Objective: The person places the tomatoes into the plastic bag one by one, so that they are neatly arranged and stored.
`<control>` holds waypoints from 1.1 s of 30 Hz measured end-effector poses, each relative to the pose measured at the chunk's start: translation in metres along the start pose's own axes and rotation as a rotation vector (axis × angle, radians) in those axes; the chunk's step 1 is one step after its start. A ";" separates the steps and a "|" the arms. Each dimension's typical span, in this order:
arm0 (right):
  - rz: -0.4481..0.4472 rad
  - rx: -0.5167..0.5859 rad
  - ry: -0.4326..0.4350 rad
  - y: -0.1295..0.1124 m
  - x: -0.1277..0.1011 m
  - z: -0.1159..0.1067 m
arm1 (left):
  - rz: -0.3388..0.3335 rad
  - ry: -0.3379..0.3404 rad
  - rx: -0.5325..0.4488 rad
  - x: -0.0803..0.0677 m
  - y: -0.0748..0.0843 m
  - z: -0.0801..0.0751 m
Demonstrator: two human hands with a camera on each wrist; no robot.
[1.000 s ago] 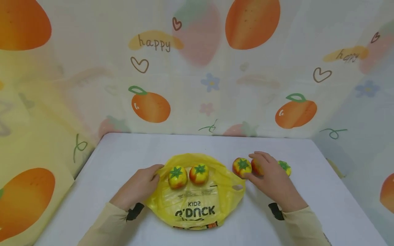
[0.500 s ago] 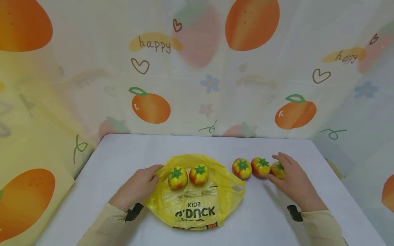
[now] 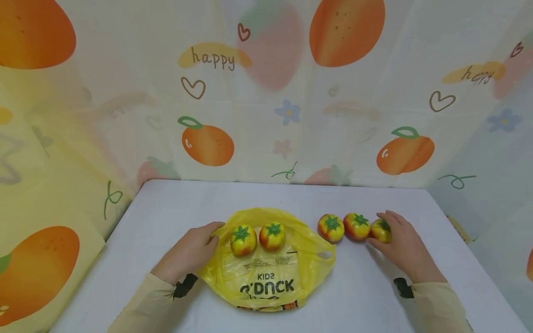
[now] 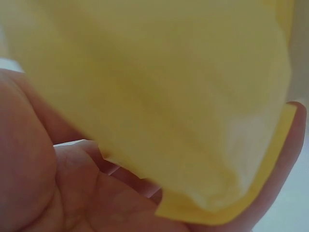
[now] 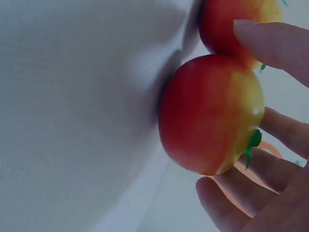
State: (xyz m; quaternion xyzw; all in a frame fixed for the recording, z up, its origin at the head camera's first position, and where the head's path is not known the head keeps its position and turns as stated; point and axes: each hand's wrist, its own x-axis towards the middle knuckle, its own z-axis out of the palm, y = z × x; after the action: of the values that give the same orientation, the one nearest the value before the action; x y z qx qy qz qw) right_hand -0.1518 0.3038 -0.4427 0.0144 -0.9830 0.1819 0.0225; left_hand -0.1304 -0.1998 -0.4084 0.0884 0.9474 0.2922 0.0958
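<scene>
My left hand (image 3: 189,252) grips the left edge of a yellow plastic bag (image 3: 314,273) lying flat with dark lettering. In the left wrist view the bag's film (image 4: 159,96) covers much of the palm and fingers. Two red-and-yellow round fruits with green star-shaped tops, a left one (image 3: 243,240) and a right one (image 3: 272,236), rest on the bag. My right hand (image 3: 405,245) is around the rightmost loose fruit (image 5: 210,116), fingers spread behind it and thumb (image 5: 270,43) apart from it in the right wrist view.
Two more such fruits, one by the bag's right edge (image 3: 331,228) and a middle one (image 3: 356,227), sit in a row left of the right hand. All lies on a white table (image 3: 200,196). A fruit-patterned cloth (image 3: 258,129) hangs behind and at both sides.
My right hand has moved right, from over the middle loose fruit to the rightmost one, uncovering the middle one. The left hand and bag have stayed put; the view has shifted slightly.
</scene>
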 end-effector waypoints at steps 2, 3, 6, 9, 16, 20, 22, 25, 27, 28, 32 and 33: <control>0.000 0.002 -0.002 0.004 0.001 0.000 | 0.001 -0.001 -0.002 0.000 0.000 0.000; 0.001 0.004 -0.004 0.005 0.001 0.000 | 0.002 -0.001 -0.001 0.000 0.000 0.000; 0.007 0.006 -0.014 0.008 0.001 -0.001 | 0.010 0.000 0.001 0.000 0.000 0.000; 0.022 0.010 -0.028 0.009 0.000 -0.001 | 0.017 0.003 0.004 0.000 0.000 0.000; 0.064 0.023 -0.046 0.011 0.000 0.000 | 0.017 0.003 0.006 0.000 0.000 0.000; 0.087 0.023 -0.058 0.012 0.000 0.000 | 0.019 0.004 0.013 0.000 0.000 0.001; 0.106 0.025 -0.065 0.012 0.000 -0.001 | 0.023 0.008 0.017 0.000 -0.001 0.001; 0.128 0.029 -0.073 0.009 0.000 -0.004 | 0.029 0.014 0.023 -0.001 -0.002 0.001; 0.117 0.025 -0.061 0.007 -0.001 -0.008 | 0.029 0.016 0.025 -0.002 -0.002 0.000; 0.106 0.023 -0.053 0.006 -0.001 -0.009 | 0.028 0.018 0.024 -0.002 -0.002 0.000; 0.026 0.009 0.002 -0.004 -0.003 -0.018 | 0.024 0.018 0.013 -0.003 -0.002 0.000; 0.005 0.010 0.012 -0.010 -0.004 -0.021 | 0.023 0.017 0.009 -0.002 -0.002 0.001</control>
State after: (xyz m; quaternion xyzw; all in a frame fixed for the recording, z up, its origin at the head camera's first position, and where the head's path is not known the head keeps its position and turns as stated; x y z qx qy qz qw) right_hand -0.1471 0.3023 -0.4199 0.0111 -0.9819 0.1870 0.0279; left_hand -0.1282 -0.2016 -0.4098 0.0972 0.9484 0.2899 0.0841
